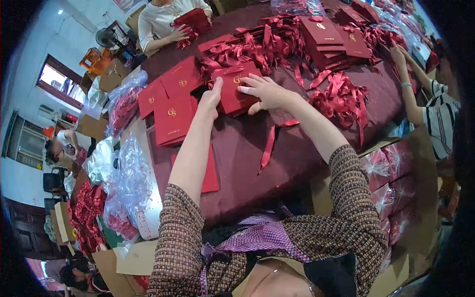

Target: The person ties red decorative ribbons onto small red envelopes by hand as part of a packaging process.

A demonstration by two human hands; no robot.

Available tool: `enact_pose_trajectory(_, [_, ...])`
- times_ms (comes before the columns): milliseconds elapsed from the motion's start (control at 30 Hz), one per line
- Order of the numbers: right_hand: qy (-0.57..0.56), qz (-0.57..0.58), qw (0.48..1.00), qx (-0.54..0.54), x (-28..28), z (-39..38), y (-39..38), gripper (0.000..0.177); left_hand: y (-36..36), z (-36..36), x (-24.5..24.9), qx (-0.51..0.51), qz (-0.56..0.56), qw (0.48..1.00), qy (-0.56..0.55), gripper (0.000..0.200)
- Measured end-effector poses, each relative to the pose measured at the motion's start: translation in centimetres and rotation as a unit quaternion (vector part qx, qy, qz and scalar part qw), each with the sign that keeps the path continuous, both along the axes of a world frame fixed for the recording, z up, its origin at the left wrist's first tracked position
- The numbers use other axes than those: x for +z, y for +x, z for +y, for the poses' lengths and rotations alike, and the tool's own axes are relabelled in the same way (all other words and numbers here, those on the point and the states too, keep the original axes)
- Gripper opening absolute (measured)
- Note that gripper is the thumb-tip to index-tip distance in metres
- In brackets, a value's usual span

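A red paper bag [228,96] with a gold emblem is held between my two hands over the table; it may be a small stack. My left hand [212,99] grips its left edge, thumb up and the other fingers mostly hidden. Across its front and right edge lies my right hand [269,94], fingers spread and thumb at the lower edge, with a white wrap on one finger. Just left of my left hand are flat red bags [173,119] with gold emblems. A loose red ribbon [268,148] trails below my right hand.
Ribboned bags are heaped [237,49] at the back, beside a stack [324,42]. A ribbon pile [341,99] lies right. Across the table [257,183], a person [168,24] holds red bags; another's arms [408,79] reach in. Plastic-wrapped bundles [388,183] fill a carton at right.
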State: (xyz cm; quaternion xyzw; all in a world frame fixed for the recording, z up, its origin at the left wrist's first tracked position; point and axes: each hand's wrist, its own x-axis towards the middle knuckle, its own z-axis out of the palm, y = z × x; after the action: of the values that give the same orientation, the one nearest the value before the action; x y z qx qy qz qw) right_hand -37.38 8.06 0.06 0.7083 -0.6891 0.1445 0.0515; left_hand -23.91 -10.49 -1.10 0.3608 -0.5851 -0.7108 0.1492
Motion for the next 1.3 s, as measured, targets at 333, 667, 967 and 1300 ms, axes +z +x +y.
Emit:
enact_pose_trajectory(333, [-0.112,-0.543,0.801,-0.226,-2.9,-1.6,-2.4,0.067,-2.5,-0.3,-0.5,0.001,-0.021,0.999,-0.032,0.068])
enact_pose_trajectory(667, [-0.04,-0.712,0.691,-0.116,-1.3,1.2,-1.0,0.065,0.2,0.9,-1.6,-0.011,0.024,0.984,0.175,0.062])
enact_pose_trajectory(967, [-0.04,-0.791,0.589,-0.158,-1.3,6.1,1.4,0.051,2.6,7.8,1.4,-0.019,0.099,0.985,0.143,0.043])
enact_pose_trajectory(1300, [-0.22,-0.632,0.681,-0.296,5.7,11.6,-2.7,0.075,-3.6,13.5,7.9,-0.095,0.338,0.936,-0.028,0.035])
